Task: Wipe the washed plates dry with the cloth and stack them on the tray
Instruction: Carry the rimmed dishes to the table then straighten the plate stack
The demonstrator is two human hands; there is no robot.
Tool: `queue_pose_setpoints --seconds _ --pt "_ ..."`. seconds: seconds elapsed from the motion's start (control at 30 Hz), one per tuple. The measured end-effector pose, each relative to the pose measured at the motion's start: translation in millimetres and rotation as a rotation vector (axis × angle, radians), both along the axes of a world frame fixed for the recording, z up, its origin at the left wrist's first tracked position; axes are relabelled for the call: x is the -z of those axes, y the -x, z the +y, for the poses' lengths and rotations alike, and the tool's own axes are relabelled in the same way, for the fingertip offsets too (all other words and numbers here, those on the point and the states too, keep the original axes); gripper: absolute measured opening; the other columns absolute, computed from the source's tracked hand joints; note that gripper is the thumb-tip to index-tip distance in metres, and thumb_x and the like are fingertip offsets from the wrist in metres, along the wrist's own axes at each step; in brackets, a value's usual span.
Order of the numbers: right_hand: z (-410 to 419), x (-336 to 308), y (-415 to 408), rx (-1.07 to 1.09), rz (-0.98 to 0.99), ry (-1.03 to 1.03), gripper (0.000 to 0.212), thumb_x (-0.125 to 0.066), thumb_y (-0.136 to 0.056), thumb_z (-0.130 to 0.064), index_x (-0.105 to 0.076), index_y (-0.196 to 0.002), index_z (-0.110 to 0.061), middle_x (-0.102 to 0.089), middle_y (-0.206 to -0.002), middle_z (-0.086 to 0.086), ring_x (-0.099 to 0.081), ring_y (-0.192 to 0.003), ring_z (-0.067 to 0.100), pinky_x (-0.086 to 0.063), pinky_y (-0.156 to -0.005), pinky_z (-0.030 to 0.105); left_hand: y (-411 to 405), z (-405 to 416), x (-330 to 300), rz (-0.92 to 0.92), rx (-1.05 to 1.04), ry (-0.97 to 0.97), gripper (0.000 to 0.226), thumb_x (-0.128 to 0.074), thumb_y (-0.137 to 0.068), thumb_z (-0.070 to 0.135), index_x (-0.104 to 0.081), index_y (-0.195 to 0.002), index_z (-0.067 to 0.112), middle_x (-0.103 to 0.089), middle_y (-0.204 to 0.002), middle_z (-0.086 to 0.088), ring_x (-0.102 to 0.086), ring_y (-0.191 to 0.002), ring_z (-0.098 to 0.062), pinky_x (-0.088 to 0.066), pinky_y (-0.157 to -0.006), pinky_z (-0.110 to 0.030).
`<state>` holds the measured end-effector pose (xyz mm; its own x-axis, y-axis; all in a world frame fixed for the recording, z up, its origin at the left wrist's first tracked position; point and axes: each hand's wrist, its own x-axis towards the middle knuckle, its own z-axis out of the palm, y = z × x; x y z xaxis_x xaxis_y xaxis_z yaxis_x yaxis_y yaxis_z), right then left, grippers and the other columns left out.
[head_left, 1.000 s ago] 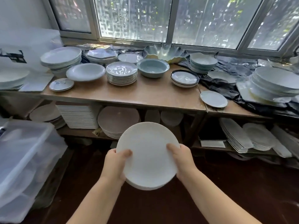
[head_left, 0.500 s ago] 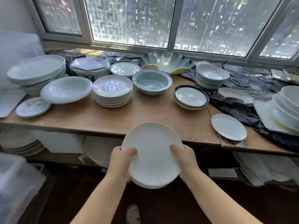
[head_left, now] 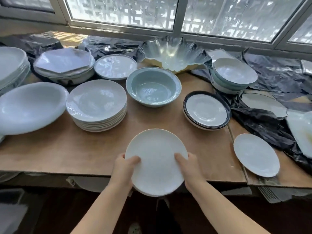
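**A:** Where are the plates being handled?

**B:** A small stack of white plates (head_left: 156,162) is held over the near edge of the wooden worktop (head_left: 67,149), about the middle. The left hand (head_left: 124,168) grips the left rim and the right hand (head_left: 189,166) the right rim, thumbs on the top face and fingers curled underneath, probably so the stack stays level and nothing slides.

**A:** Why there?

**B:** I'd judge that bare patch of worktop is the nearest free spot. A single white plate (head_left: 256,155) lies to the right, a tall stack of pale plates (head_left: 97,105) to the far left, a celadon bowl (head_left: 153,86) straight beyond, and dark-rimmed plates (head_left: 206,110) to the far right.

**A:** Any cloth or tray?

**B:** I see neither. Only black plastic sheeting (head_left: 263,125) covers the right side, under more dishes.
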<state>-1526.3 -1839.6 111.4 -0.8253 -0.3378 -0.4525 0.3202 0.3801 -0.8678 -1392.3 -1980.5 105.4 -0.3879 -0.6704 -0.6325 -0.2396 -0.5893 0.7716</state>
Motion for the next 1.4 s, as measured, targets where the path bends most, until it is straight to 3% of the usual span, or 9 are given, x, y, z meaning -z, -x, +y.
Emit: queue_pose_setpoints --seconds 0.23,0.3,0.4,0.63,0.83,0.93,1.17,1.3,1.4 --pt "-36.8 36.4 71.3 -0.118 -0.020 -0.107 0.025 -0.062 -0.087 -0.022 -0.064 -0.104 -0.003 -0.057 -0.115 0.019 -0.061 -0.098 0.036 -0.053 -0.086 0.051 62.1 -23.7 15.2 -0.095 -0.081 -0.044 0.035 -0.063 -0.082 0.005 -0.046 -0.111 0.014 -0.059 -0.098 -0.011 -0.061 -0.081 -0.032 -0.056 -0.060 -0.045" --pt "-46.1 42.5 87.3 -0.143 -0.033 -0.117 0.025 -0.061 -0.088 -0.020 -0.064 -0.104 -0.002 -0.057 -0.116 0.020 -0.061 -0.098 0.036 -0.053 -0.085 0.050 77.5 -29.7 17.3 -0.100 -0.112 -0.028 0.035 -0.062 -0.082 0.001 -0.046 -0.112 0.010 -0.060 -0.097 -0.011 -0.060 -0.078 -0.029 -0.052 -0.058 -0.035" --pt "-58.8 50.2 105.5 -0.162 -0.071 -0.114 0.024 -0.060 -0.089 -0.018 -0.063 -0.103 0.001 -0.056 -0.118 0.020 -0.061 -0.098 0.037 -0.054 -0.083 0.046 95.5 -38.9 19.6 -0.107 -0.160 -0.036 0.033 -0.061 -0.082 -0.004 -0.048 -0.111 0.006 -0.060 -0.092 -0.011 -0.060 -0.074 -0.027 -0.049 -0.057 -0.032" --pt "-83.0 60.6 125.7 -0.287 -0.112 -0.129 0.025 -0.053 -0.090 -0.023 -0.065 -0.104 -0.006 -0.055 -0.121 0.017 -0.064 -0.095 0.029 -0.055 -0.074 0.035 111.8 -64.7 27.0 -0.133 -0.181 -0.015 0.034 -0.062 -0.080 -0.001 -0.051 -0.111 0.007 -0.063 -0.098 -0.011 -0.064 -0.079 -0.029 -0.051 -0.056 -0.031" --pt "-97.3 65.1 131.9 -0.330 -0.124 -0.161 0.027 -0.052 -0.089 -0.025 -0.064 -0.103 -0.005 -0.055 -0.120 0.015 -0.064 -0.094 0.027 -0.054 -0.075 0.034 116.4 -77.7 33.3 -0.146 -0.208 -0.021 0.034 -0.062 -0.079 -0.002 -0.053 -0.110 0.006 -0.064 -0.101 -0.014 -0.065 -0.083 -0.032 -0.053 -0.061 -0.034" --pt "-100.8 66.1 130.4 -0.337 -0.132 -0.177 0.026 -0.053 -0.089 -0.025 -0.063 -0.103 -0.006 -0.055 -0.120 0.014 -0.064 -0.095 0.027 -0.056 -0.081 0.040 115.8 -80.6 33.5 -0.138 -0.206 -0.040 0.046 -0.068 -0.066 0.005 -0.053 -0.109 0.006 -0.064 -0.103 -0.015 -0.065 -0.088 -0.035 -0.055 -0.068 -0.040" --pt "-104.3 65.9 125.2 -0.361 -0.090 -0.205 0.022 -0.053 -0.089 -0.025 -0.065 -0.099 -0.010 -0.057 -0.116 0.013 -0.064 -0.094 0.026 -0.055 -0.083 0.042 111.3 -84.2 39.0 -0.163 -0.212 -0.039 0.036 -0.061 -0.079 -0.003 -0.055 -0.114 0.006 -0.065 -0.104 -0.016 -0.065 -0.090 -0.036 -0.056 -0.069 -0.041" --pt "-104.5 64.0 124.2 -0.389 -0.037 -0.220 0.024 -0.053 -0.090 -0.026 -0.065 -0.100 -0.008 -0.056 -0.116 0.012 -0.062 -0.091 0.021 -0.054 -0.076 0.033 113.6 -82.3 37.7 -0.203 -0.213 0.000 0.031 -0.061 -0.078 -0.001 -0.058 -0.107 0.009 -0.065 -0.101 -0.014 -0.065 -0.087 -0.034 -0.056 -0.074 -0.045" --pt "-103.3 62.3 125.7 -0.410 0.010 -0.243 0.023 -0.055 -0.090 -0.027 -0.060 -0.106 -0.011 -0.049 -0.114 0.004 -0.054 -0.088 0.003 -0.044 -0.065 0.018 112.3 -82.5 34.8 -0.252 -0.174 0.125 0.031 -0.063 -0.071 0.003 -0.064 -0.100 0.016 -0.066 -0.101 -0.010 -0.064 -0.090 -0.033 -0.056 -0.080 -0.051"
